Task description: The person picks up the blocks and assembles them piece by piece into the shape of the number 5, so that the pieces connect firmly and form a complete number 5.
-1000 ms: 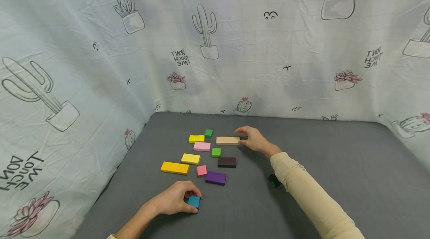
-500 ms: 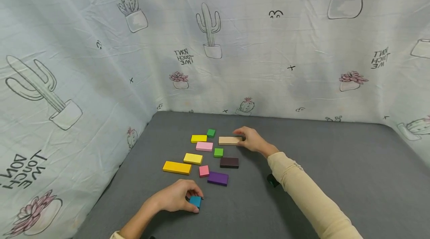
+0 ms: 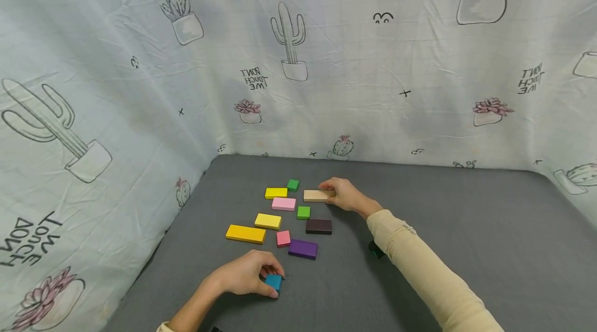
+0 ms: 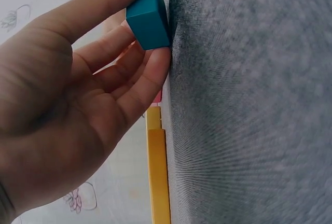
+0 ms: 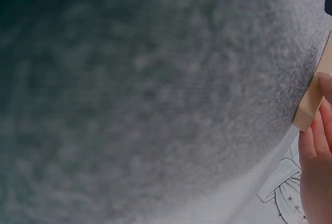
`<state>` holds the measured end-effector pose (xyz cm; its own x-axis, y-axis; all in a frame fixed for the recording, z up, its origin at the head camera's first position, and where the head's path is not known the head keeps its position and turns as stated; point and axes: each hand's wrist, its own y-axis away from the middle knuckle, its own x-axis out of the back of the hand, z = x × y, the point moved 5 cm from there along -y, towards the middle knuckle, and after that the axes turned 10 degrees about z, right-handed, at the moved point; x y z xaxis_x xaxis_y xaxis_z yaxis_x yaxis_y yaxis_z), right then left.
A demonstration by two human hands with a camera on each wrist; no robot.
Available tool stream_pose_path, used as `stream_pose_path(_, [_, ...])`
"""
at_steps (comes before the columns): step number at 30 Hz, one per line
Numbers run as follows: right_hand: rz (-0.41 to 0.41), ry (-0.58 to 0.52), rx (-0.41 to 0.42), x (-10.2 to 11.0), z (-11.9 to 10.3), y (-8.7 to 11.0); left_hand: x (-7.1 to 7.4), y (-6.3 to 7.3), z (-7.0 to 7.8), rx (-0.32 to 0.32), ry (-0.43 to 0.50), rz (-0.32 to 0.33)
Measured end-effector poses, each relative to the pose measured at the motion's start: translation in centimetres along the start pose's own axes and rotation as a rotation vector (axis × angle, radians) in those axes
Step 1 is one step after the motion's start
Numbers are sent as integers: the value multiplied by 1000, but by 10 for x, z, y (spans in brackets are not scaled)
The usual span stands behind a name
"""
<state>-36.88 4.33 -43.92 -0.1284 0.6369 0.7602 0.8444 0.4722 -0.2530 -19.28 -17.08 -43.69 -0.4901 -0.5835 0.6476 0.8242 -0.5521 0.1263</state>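
My left hand (image 3: 244,272) pinches a small blue block (image 3: 273,283) between thumb and fingers at the near side of the group of blocks. In the left wrist view the blue block (image 4: 148,19) sits right at the grey cloth, thumb on one side and fingertips on the other. Farther back, my right hand (image 3: 350,198) holds the right end of a long beige wooden block (image 3: 315,196), which lies flat. The right wrist view shows the thumb against one side of this beige block (image 5: 311,102) and the fingers on its other side.
Between the hands lie a purple block (image 3: 303,249), a dark brown block (image 3: 319,227), a coral block (image 3: 283,239), an orange block (image 3: 245,234), a pale yellow block (image 3: 268,221), a light green block (image 3: 303,213), a pink block (image 3: 283,204), a yellow block (image 3: 276,193) and a green block (image 3: 293,185).
My right hand has slid left over the end of the beige block and now grips it. The left hand keeps its pinch on the blue block, almost in place. The view shifted slightly.
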Motion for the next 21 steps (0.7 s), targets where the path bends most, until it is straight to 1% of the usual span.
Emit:
stream_pose_path(8, [-20,36,-3,0,1,-1,-2,0,-2,1,0,3])
stream_pose_path(13, [-29,44,26,-1,0,-4,-2,-1,-2,0,-11,6])
stream_pose_path(15, [-48,44,29,-1,-2,-6,-1,-1,-2,1,-16,7])
stream_pose_path(17, [-75,46,17,-2,-3,-7,-1,0,-1,3,-20,6])
stream_pose_path(21, [-136,67,-39,-5,-3,-9,-2,0,-1,2,-29,9])
